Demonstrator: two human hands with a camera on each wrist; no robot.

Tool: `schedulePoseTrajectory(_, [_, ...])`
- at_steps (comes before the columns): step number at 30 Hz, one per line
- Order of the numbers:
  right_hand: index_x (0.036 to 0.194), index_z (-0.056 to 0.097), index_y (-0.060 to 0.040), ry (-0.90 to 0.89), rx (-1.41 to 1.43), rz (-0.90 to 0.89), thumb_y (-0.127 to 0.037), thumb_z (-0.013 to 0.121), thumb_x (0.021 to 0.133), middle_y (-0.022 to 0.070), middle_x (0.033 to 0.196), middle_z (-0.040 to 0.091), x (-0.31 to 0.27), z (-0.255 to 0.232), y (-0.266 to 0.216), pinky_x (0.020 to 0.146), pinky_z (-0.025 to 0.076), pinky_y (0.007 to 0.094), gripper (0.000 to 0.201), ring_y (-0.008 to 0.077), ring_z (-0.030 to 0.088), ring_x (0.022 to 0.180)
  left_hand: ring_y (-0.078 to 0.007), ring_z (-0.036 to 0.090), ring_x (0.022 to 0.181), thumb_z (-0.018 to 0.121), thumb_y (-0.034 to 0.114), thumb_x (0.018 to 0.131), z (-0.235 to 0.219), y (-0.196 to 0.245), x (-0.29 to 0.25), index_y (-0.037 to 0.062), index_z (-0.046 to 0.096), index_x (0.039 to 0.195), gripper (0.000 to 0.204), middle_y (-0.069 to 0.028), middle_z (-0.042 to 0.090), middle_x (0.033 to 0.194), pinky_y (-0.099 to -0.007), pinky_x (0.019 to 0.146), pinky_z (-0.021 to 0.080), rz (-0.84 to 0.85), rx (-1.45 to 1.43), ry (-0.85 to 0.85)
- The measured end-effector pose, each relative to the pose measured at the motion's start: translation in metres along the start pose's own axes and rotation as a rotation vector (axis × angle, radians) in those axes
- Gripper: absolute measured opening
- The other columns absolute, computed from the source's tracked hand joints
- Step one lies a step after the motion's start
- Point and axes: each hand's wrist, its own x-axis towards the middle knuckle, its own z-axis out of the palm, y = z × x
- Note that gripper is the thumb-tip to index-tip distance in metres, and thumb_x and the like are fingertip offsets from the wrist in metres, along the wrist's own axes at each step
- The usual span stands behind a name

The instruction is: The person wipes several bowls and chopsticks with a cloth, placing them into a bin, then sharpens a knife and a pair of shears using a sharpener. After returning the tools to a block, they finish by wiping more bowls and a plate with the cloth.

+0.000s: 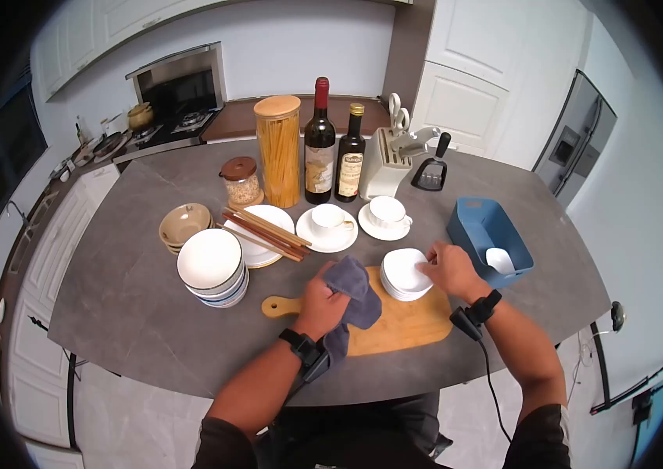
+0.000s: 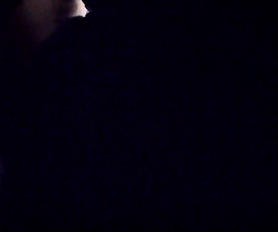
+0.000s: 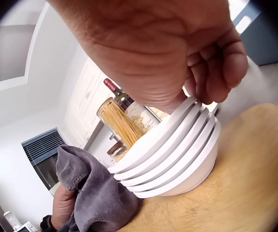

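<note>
My left hand (image 1: 322,306) grips a grey cloth (image 1: 361,297) over the left part of the wooden cutting board (image 1: 421,327). On that board stands a stack of small white bowls (image 1: 402,291). My right hand (image 1: 454,270) pinches the rim of the top bowl at its right side. From the right wrist view, the right hand (image 3: 148,53) bends over the rims of several nested bowls (image 3: 182,159), and the cloth (image 3: 100,193) hangs beside them. The left wrist view is almost wholly dark, probably covered by cloth.
A blue basket (image 1: 466,217) with a white bowl (image 1: 499,260) inside stands at the right. Cups on saucers (image 1: 326,242), chopsticks (image 1: 269,234) on plates and larger bowls (image 1: 210,262) stand left and behind. Bottles (image 1: 319,156), a pasta jar (image 1: 278,156) and a knife block (image 1: 384,168) line the back.
</note>
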Motion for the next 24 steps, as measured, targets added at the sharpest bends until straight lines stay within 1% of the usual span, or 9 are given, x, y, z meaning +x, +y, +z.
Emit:
schedulePoseTrajectory(6, [0.1,0.073,0.0007,0.029,0.053,0.005,-0.029,0.082,0.09,0.0236,0.094,0.077,0.003,0.003,0.004,0.082,0.059,0.0486,0.032,0.0415,0.076,0.09,-0.0114,0.072,0.103,0.072,0.003,0.1,0.0,0.003,0.0,-0.0003,0.07,0.118,0.018,-0.0059,0.076,0.112,-0.03,0.088,0.06,-0.049,0.002,-0.002])
schedulePoseTrajectory(11, [0.097,0.072,0.0012,0.115,0.064,0.019,-0.024,0.08,0.091,0.0242,0.092,0.076,0.001,-0.004,0.002,0.081,0.058,0.0484,0.027,0.0424,0.075,0.089,-0.0123,0.072,0.1,0.074,0.006,0.099,0.0,0.0,0.0,-0.0004,0.07,0.117,0.02,-0.0071,0.076,0.109,-0.0311,0.087,0.059,0.005,-0.003,0.01])
schedulePoseTrajectory(13, [0.099,0.066,0.0013,0.244,0.177,-0.04,-0.018,0.076,0.095,0.0221,0.088,0.075,-0.001,-0.006,0.002,0.073,0.058,0.0466,0.022,0.0377,0.076,0.082,-0.013,0.073,0.096,0.076,0.009,0.098,0.002,0.003,0.001,-0.0003,0.07,0.117,0.023,-0.0079,0.077,0.105,-0.0318,0.084,0.059,0.038,-0.013,0.021])
schedulePoseTrajectory(14, [0.099,0.066,0.0013,0.242,0.178,-0.041,-0.018,0.076,0.095,0.0221,0.088,0.075,-0.002,-0.007,0.0,0.073,0.058,0.0466,0.022,0.0377,0.076,0.082,-0.013,0.073,0.097,0.076,0.008,0.097,0.003,0.004,0.001,0.0001,0.069,0.12,0.025,-0.0076,0.077,0.107,-0.0317,0.086,0.059,0.029,-0.042,0.031])
schedulePoseTrajectory(17, [0.104,0.059,0.0009,0.286,0.511,-0.018,-0.013,0.074,0.099,0.0185,0.082,0.072,-0.014,-0.011,-0.022,0.064,0.057,0.0427,0.021,0.0302,0.075,0.072,-0.0133,0.072,0.104,0.077,0.006,0.096,0.002,0.003,0.001,0.0009,0.067,0.128,0.033,-0.0069,0.075,0.116,-0.0314,0.092,0.058,0.029,-0.088,0.043])
schedulePoseTrajectory(19, [0.109,0.053,0.0001,0.258,0.677,-0.088,-0.011,0.069,0.105,0.0071,0.085,0.068,-0.026,-0.012,-0.049,0.056,0.049,0.0317,0.02,0.0107,0.064,0.065,-0.0135,0.071,0.109,0.077,0.005,0.096,0.001,-0.001,0.001,0.0012,0.065,0.132,0.039,-0.0067,0.073,0.123,-0.0312,0.095,0.058,0.035,-0.103,0.042])
schedulePoseTrajectory(20, [0.109,0.053,0.0001,0.26,0.682,-0.087,-0.011,0.069,0.105,0.0071,0.085,0.068,-0.028,-0.003,-0.056,0.056,0.049,0.0317,0.02,0.0107,0.064,0.065,-0.0143,0.068,0.115,0.076,0.003,0.095,0.0,-0.001,0.002,0.0015,0.06,0.139,0.047,-0.0072,0.069,0.129,-0.0314,0.099,0.056,0.049,-0.085,0.03])
schedulePoseTrajectory(22, [0.108,0.053,-0.0013,0.358,0.562,-0.285,-0.01,0.071,0.103,0.0072,0.08,0.068,-0.03,0.014,-0.071,0.055,0.046,0.0316,0.021,0.01,0.06,0.062,-0.015,0.066,0.121,0.075,0.002,0.094,-0.002,0.001,0.003,0.0018,0.055,0.146,0.055,-0.0077,0.066,0.136,-0.0316,0.104,0.054,0.067,-0.059,0.017])
schedulePoseTrajectory(24, [0.109,0.053,-0.0024,0.308,0.543,-0.261,-0.01,0.073,0.101,0.006,0.073,0.065,-0.039,0.018,-0.096,0.055,0.045,0.0316,0.022,0.0107,0.058,0.061,-0.0161,0.062,0.127,0.072,0.0,0.094,-0.003,0.007,0.0,0.0013,0.045,0.154,0.066,-0.0101,0.06,0.142,-0.0322,0.108,0.051,0.063,-0.152,-0.022])
